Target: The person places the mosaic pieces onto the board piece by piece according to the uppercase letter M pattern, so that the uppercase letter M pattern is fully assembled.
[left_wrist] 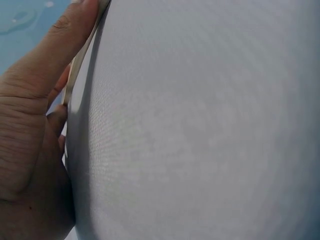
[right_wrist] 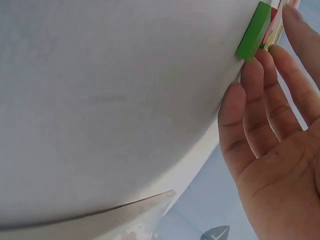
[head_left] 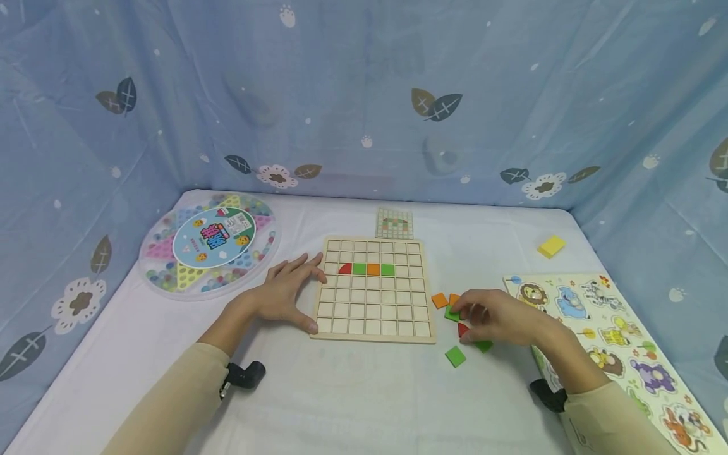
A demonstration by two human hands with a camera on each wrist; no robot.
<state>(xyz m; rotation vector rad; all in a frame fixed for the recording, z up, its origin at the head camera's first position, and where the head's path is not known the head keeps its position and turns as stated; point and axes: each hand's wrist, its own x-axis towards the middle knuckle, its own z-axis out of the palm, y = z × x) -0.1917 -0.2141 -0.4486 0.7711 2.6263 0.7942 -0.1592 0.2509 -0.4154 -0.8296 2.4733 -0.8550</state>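
A square wooden grid board [head_left: 372, 311] lies on the table. In one row of its cells sit a red quarter-round piece [head_left: 345, 269], a green square [head_left: 359, 270], an orange square [head_left: 373, 270] and another green square [head_left: 387, 270]. My left hand [head_left: 284, 292], fingers spread, rests along the board's left edge, thumb at its near corner. To the right of the board, my right hand [head_left: 500, 316] reaches over loose pieces, thumb and fingers apart. Its thumb tip is right at a red piece [head_left: 463, 329], its fingertips close over a green square [head_left: 452, 313].
Behind the board lies a pattern card [head_left: 395, 224]. A round marble game box [head_left: 267, 253] is at the left. On the right are an animal puzzle board [head_left: 620, 322] and a yellow block [head_left: 552, 246]. Loose orange [head_left: 439, 301] and green [head_left: 455, 356] squares surround my right fingers.
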